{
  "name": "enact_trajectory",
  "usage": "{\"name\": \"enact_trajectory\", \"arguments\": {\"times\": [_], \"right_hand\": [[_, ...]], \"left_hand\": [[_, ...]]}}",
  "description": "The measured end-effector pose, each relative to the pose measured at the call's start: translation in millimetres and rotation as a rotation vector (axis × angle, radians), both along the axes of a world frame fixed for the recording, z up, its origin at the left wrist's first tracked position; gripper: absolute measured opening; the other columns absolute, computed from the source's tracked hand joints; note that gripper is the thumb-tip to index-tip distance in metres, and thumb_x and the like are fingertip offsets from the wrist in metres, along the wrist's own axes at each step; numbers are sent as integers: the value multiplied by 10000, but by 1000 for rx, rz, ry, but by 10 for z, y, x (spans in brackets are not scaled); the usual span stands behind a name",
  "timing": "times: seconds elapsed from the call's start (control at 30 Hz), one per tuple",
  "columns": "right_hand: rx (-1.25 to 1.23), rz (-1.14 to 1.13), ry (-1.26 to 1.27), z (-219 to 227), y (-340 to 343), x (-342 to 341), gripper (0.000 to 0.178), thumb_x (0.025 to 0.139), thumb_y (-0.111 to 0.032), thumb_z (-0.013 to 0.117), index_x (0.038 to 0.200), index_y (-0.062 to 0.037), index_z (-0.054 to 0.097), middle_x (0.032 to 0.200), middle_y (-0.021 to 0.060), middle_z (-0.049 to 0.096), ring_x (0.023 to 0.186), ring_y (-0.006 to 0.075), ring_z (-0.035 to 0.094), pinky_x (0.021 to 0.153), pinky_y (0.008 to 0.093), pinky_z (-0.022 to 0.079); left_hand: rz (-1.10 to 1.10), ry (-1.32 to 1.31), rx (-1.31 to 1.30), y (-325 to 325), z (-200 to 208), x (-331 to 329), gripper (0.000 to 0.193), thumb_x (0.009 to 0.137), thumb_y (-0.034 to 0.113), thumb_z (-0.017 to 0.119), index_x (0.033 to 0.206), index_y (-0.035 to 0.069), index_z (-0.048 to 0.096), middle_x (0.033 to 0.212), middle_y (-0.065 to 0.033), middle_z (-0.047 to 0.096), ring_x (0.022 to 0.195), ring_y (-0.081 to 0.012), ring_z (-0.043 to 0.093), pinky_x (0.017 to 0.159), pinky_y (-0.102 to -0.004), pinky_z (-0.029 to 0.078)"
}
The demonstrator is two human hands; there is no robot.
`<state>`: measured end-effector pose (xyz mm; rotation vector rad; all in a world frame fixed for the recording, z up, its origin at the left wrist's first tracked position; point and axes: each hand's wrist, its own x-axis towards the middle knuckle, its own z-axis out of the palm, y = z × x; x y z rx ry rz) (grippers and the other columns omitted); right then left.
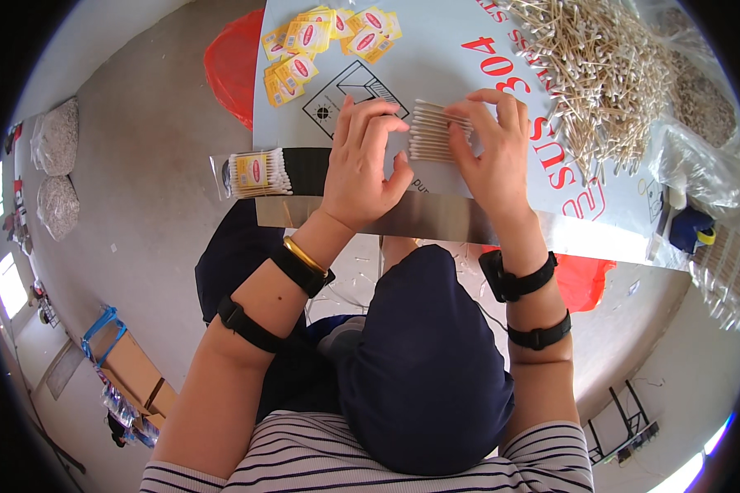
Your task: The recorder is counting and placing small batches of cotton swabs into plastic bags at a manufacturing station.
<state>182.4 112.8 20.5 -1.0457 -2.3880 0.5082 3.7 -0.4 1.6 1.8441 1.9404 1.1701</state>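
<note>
A row of cotton swabs (430,135) lies side by side on the grey-blue printed tabletop (436,49). My right hand (495,152) is curled over the right end of this row, thumb and fingertips on the swabs; its fingers hide their right tips. Just left of the row, my left hand (363,168) hovers with fingers bent and apart, and nothing shows in it. Beside my left wrist, a clear bag of cotton swabs (259,172) with a yellow label lies on a black strip (308,171) at the table's left edge.
Several yellow labels (308,34) are scattered at the far left of the table. A big heap of loose cotton swabs (604,74) covers the far right, by crumpled clear plastic (707,164). A metal strip (436,218) runs along the near edge. Red bags (234,70) hang beside the table.
</note>
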Motion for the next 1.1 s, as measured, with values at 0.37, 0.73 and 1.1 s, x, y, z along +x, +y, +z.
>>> {"name": "enact_trajectory", "arguments": {"times": [0.37, 0.73, 1.1], "right_hand": [[-47, 119, -74, -26, -153, 129, 528, 987, -199, 665, 1502, -117, 577, 1568, 125, 515, 1489, 347, 435, 1251, 523, 321], [-52, 21, -182, -103, -464, 224, 922, 909, -374, 777, 1661, -67, 341, 1730, 268, 233, 1612, 434, 232, 1299, 557, 234], [38, 14, -273, -241, -462, 89, 977, 921, -540, 694, 1668, -42, 309, 1733, 289, 213, 1624, 454, 187, 1309, 601, 160]], "left_hand": [[-18, 133, -113, 1, -12, 44, 669, 1026, 305, 608, 1583, -16, 422, 1662, -248, 367, 1552, -488, 319, 1266, -626, 246], [-114, 404, -290, 9, 59, 107, 715, 1058, 639, 456, 1651, 241, 422, 1741, -79, 322, 1610, -390, 246, 1241, -743, 92], [-11, 295, -236, -72, -4, 103, 907, 1054, 662, 435, 1663, 2, 315, 1750, -194, 268, 1639, -374, 191, 1289, -646, 76]]}}
